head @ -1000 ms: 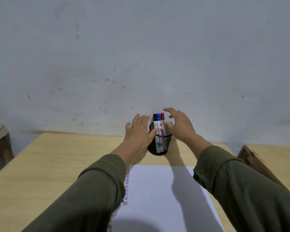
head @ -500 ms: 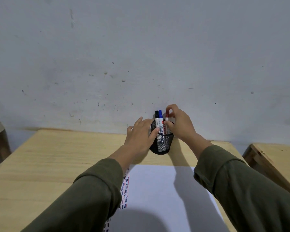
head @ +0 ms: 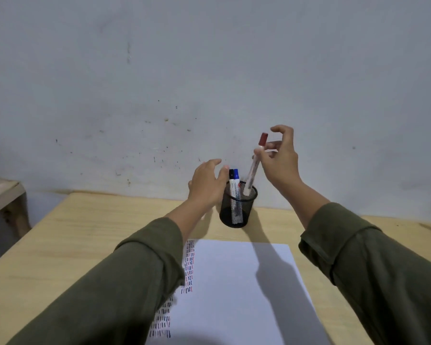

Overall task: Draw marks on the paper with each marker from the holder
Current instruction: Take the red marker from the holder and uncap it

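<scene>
A black mesh holder [head: 237,213] stands on the wooden table near the wall. In it stand a black-capped marker [head: 232,186] and a blue-capped marker [head: 237,188]. My right hand [head: 279,160] pinches a red-capped marker [head: 254,165], tilted, with its lower end still at the holder's rim. My left hand [head: 207,184] rests against the holder's left side, fingers apart. The white paper [head: 234,290] lies in front of the holder, with columns of short black, blue and red dashes [head: 188,267] along its left edge, partly under my left sleeve.
The light wooden table [head: 85,240] reaches the grey wall behind the holder. A wooden piece of furniture [head: 3,195] stands at the far left, past the table's edge. My right arm's shadow lies across the paper.
My right hand closed on the red-capped marker and lifted it up and to the right, most of the way out of the holder. My left hand stayed beside the holder.
</scene>
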{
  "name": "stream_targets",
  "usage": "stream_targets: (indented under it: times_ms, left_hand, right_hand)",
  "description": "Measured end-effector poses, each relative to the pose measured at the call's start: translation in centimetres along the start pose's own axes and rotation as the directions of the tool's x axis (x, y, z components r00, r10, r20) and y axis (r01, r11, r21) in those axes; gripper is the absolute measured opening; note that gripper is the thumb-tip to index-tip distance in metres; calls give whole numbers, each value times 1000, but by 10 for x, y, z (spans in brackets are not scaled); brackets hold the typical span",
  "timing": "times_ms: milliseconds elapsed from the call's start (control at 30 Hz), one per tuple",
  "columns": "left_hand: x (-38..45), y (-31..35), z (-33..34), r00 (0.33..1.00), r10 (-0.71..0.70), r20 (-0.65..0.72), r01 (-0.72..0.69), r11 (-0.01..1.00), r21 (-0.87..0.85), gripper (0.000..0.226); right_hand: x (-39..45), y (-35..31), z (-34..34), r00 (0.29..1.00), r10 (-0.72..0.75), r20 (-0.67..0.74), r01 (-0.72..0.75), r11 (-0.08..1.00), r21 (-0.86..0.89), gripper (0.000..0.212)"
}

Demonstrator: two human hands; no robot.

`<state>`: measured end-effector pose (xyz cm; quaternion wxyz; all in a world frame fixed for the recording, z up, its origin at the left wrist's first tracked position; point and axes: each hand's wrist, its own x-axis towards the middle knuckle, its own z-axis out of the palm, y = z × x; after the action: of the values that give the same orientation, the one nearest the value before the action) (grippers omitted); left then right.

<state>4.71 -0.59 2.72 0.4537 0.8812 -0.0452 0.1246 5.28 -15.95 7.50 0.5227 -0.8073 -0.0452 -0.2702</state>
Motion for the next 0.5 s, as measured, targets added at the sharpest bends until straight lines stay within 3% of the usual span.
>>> stream_targets:
  times_ms: [100,200,367,500]
  left_hand:
    - [-15,25,-21,999,-39,-16,34,962,-271,41]
    - [-40,41,-40,999,-12,30,24,903,-428,37]
    - [-93,50,-60,988,38,149,47,848,-528,34]
    - [-129,41,-64,993,-20,115,81,830,-551,24]
  right_hand:
    - [-24,-20,-10,993,-6,120,-9,993,121,42]
    - [-59,-32,-15,973,-30,230,-16,980,196,41]
    - [-119,-44,-21,947,-31,320,-44,973,226,40]
    - [-157,-54,-27,942,-38,332,-31,980,198,37]
